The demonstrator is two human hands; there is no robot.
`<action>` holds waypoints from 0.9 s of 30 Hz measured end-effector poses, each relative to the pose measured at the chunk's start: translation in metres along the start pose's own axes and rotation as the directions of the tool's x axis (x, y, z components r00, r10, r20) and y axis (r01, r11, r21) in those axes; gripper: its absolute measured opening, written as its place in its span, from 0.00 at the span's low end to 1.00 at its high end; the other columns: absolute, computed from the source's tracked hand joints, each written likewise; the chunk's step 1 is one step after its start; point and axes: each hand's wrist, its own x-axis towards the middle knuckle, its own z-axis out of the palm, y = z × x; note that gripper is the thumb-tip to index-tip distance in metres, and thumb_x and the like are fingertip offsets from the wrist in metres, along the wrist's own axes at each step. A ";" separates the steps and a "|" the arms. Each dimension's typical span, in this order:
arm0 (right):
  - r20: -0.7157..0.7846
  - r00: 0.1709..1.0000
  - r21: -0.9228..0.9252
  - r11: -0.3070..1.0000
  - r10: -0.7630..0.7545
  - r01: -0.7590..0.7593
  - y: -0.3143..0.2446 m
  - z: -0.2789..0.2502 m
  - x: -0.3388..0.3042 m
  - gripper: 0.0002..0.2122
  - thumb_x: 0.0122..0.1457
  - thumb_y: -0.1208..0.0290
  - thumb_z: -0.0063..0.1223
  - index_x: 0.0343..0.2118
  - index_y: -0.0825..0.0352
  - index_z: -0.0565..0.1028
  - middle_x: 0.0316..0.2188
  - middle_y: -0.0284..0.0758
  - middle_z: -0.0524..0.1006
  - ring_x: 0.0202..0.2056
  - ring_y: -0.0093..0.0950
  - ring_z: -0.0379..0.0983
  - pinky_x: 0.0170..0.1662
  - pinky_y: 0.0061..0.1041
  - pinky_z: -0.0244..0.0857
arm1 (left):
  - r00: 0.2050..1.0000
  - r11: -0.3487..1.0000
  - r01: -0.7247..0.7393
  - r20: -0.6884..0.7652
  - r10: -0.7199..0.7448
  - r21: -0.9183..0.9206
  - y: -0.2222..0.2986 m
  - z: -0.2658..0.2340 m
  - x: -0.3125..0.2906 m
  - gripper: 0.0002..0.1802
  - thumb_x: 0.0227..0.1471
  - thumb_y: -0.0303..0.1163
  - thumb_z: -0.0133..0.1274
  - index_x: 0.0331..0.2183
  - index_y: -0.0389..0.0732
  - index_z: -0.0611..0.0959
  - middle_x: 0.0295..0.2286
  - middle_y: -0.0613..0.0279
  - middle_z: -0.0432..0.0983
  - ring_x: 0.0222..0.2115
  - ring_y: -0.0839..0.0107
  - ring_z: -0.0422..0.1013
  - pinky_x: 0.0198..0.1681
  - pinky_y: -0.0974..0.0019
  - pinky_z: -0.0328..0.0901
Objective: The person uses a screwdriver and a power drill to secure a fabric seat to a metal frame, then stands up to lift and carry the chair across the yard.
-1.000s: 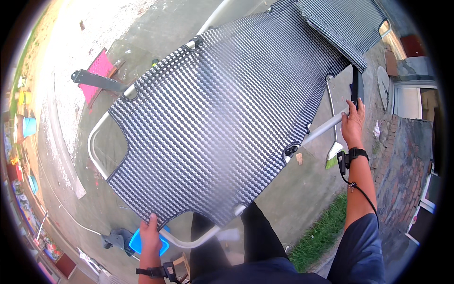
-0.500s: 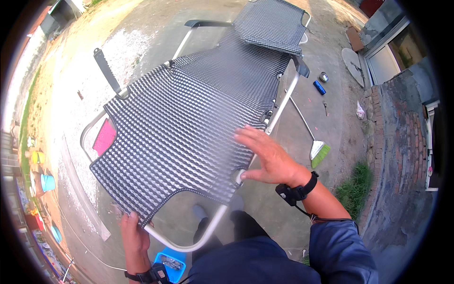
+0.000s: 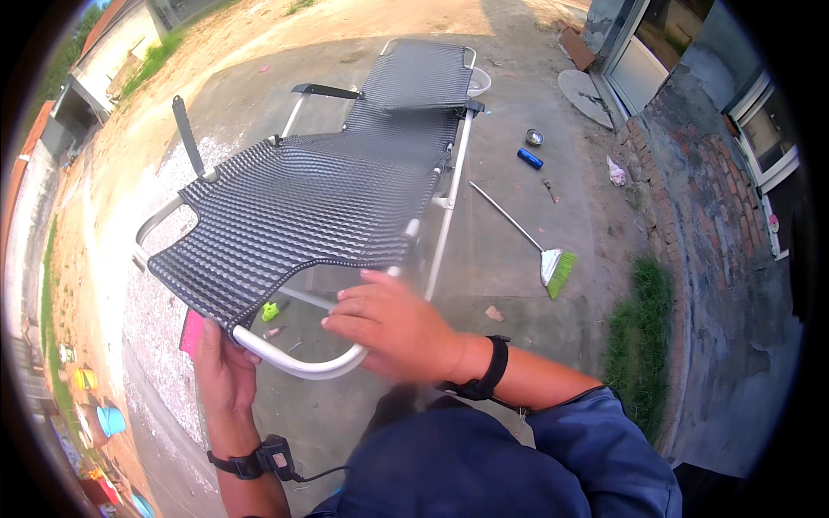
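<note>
A folding lounge chair [image 3: 302, 207] with black-and-white woven fabric on a white tube frame stretches away from me. My left hand [image 3: 226, 371] is closed on the near left corner, where the fabric edge meets the curved end tube [image 3: 298, 363]. My right hand [image 3: 393, 332] lies over the right side of that tube, slightly blurred. Its fingers stretch leftward and look apart; its thumb is hidden. Near the right hand, the fabric's right corner is smeared by motion. A black armrest [image 3: 324, 90] lies level on the far left, while a black toothed strip [image 3: 187, 138] sticks up nearer.
A broom with green bristles [image 3: 560, 272] lies on the concrete right of the chair. Beyond it are a blue cylinder [image 3: 529, 158] and a metal bowl [image 3: 534, 137]. A bright green object [image 3: 270, 312] and a pink panel [image 3: 191, 333] show below the chair. A brick wall [image 3: 725, 216] borders the right.
My right hand has moved left and inward from the fabric's right edge to the end tube. My left hand stays at the left corner. The view has tilted up, showing more ground beyond the chair.
</note>
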 end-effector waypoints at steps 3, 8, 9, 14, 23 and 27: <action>-0.141 0.988 -0.073 0.996 -0.055 0.045 -0.016 -0.004 0.010 0.17 0.42 0.76 0.64 0.39 0.61 0.76 0.35 0.33 0.76 0.41 0.37 0.73 0.53 0.42 0.64 | 0.999 1.000 -0.020 0.048 0.021 -0.023 0.004 -0.006 -0.005 0.18 0.68 0.42 0.42 0.49 0.38 0.74 0.37 0.62 0.78 0.27 0.77 0.76 0.25 0.75 0.69; -0.198 0.979 -0.146 0.989 -0.052 0.023 -0.022 -0.033 0.008 0.13 0.40 0.75 0.66 0.30 0.61 0.75 0.28 0.34 0.73 0.34 0.38 0.71 0.41 0.36 0.65 | 0.982 0.997 -0.044 0.180 0.055 -0.066 0.009 0.017 -0.008 0.18 0.67 0.40 0.44 0.48 0.35 0.75 0.39 0.56 0.78 0.30 0.70 0.78 0.25 0.73 0.70; -0.235 0.970 -0.133 0.991 -0.060 0.029 -0.021 -0.035 0.009 0.12 0.40 0.75 0.66 0.27 0.61 0.74 0.26 0.34 0.72 0.32 0.37 0.70 0.35 0.35 0.62 | 0.982 0.997 -0.036 0.185 0.048 -0.069 0.008 0.020 -0.007 0.18 0.67 0.40 0.44 0.47 0.35 0.75 0.38 0.56 0.78 0.30 0.69 0.78 0.25 0.73 0.70; -0.211 0.975 -0.128 0.991 -0.068 0.042 0.002 -0.041 0.009 0.11 0.40 0.75 0.65 0.26 0.62 0.72 0.23 0.33 0.72 0.30 0.37 0.70 0.34 0.35 0.62 | 0.989 0.998 -0.024 0.144 0.033 -0.066 -0.009 0.028 0.009 0.17 0.66 0.42 0.47 0.45 0.37 0.76 0.36 0.59 0.78 0.30 0.68 0.79 0.25 0.72 0.71; -0.123 0.984 -0.060 0.991 -0.128 0.121 0.121 -0.073 0.089 0.11 0.43 0.71 0.66 0.25 0.63 0.71 0.22 0.33 0.72 0.29 0.38 0.72 0.34 0.37 0.65 | 0.981 0.993 -0.077 -0.184 0.059 -0.090 -0.008 0.114 0.153 0.09 0.59 0.34 0.56 0.36 0.38 0.77 0.33 0.61 0.75 0.33 0.69 0.75 0.40 0.61 0.75; -0.137 0.979 -0.013 0.989 -0.150 0.150 0.130 -0.066 0.090 0.11 0.42 0.72 0.65 0.25 0.63 0.72 0.22 0.33 0.73 0.28 0.37 0.73 0.30 0.37 0.66 | 0.990 0.984 -0.076 -0.132 0.055 -0.161 -0.011 0.113 0.165 0.10 0.60 0.34 0.54 0.40 0.38 0.75 0.33 0.61 0.76 0.31 0.69 0.76 0.37 0.66 0.74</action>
